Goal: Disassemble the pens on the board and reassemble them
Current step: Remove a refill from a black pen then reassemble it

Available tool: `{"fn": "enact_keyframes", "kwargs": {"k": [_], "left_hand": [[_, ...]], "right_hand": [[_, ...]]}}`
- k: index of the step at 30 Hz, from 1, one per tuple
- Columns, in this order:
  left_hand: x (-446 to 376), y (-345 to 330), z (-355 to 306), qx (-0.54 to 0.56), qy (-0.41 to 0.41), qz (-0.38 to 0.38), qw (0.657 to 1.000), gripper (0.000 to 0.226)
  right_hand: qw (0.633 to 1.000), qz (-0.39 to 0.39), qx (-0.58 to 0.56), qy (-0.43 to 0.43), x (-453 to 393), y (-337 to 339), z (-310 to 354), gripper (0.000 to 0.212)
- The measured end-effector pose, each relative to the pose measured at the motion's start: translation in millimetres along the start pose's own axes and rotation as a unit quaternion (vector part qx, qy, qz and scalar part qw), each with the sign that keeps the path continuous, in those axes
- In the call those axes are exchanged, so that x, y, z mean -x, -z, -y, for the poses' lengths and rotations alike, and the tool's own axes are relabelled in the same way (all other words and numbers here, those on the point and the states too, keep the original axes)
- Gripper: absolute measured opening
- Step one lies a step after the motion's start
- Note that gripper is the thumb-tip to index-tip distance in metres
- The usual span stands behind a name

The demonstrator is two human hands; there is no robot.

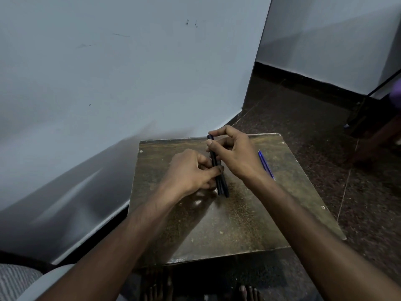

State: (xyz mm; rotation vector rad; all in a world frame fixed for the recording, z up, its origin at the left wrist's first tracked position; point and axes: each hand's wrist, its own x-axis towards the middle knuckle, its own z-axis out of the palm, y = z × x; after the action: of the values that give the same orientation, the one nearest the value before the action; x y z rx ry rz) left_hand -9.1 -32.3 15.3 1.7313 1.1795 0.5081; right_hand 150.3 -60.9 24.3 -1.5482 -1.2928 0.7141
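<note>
I am pinching the top of a dark pen with my right hand, thumb and forefinger closing on its far end, probably so I can twist or pull that end while the rest is being held firm. My left hand is clamping the lower part of the barrel, fingers wrapping from the left, which looks like the anchoring grip. The 2 hands are working close together, nearly touching, over the far half of the board.

The pen is standing steeply, its lower end resting on or just above the board. At least 1 more dark pen seems to be lying against it near the left hand; I cannot tell how many are in that bundle, nor whether the left hand is gripping them too.

To the right of the board's middle, just beside my right wrist, a blue pen is lying flat, apart from the dark ones, likely waiting its turn or already done.

I am judging this as the start of pulling 1 pen apart.
</note>
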Motion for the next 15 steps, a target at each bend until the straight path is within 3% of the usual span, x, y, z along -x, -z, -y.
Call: {"fn": "enact_keyframes", "kwargs": {"k": [5, 8, 11, 15], "left_hand": [[-1, 7, 10, 0.007, -0.006, -0.036, 0.999, 0.013], [-7, 8, 10, -0.008, 0.021, -0.069, 0.997, 0.018], [-13, 5, 12, -0.034, 0.051, -0.079, 0.995, 0.022], [-19, 0, 15, -0.077, 0.051, -0.073, 0.993, 0.021]], "right_hand": [[0.999, 0.027, -0.024, -0.016, -3, 7, -5, 0.034], [0.993, 0.0, 0.109, -0.038, -5, 11, -11, 0.038], [0.958, 0.026, 0.281, -0.053, 0, 11, -16, 0.032], [0.943, 0.066, 0.317, -0.075, 5, 6, -18, 0.033]]}}
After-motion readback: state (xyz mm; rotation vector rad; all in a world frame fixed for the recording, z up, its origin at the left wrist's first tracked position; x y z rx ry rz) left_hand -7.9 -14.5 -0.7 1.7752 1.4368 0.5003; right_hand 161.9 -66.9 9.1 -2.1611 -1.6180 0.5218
